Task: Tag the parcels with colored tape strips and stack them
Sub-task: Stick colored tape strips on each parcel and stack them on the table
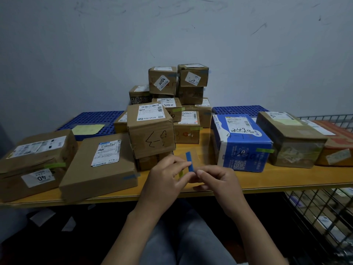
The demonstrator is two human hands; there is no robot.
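Over the near edge of the table (267, 180): both hands close together, fingers curled. Blue tape strip (188, 159), count 1, stands upright between them; left hand (166, 175) pinches it mid-length, right hand (217, 178) pinches its lower end. Yellow-green strip (180, 174), count 1, hangs at the left fingers. Parcels: about 15 countable, far stack (177, 83) partly hidden. Near left, flat brown box (99, 169) has a blue tag; right, blue-white box (240, 142) has a green tag
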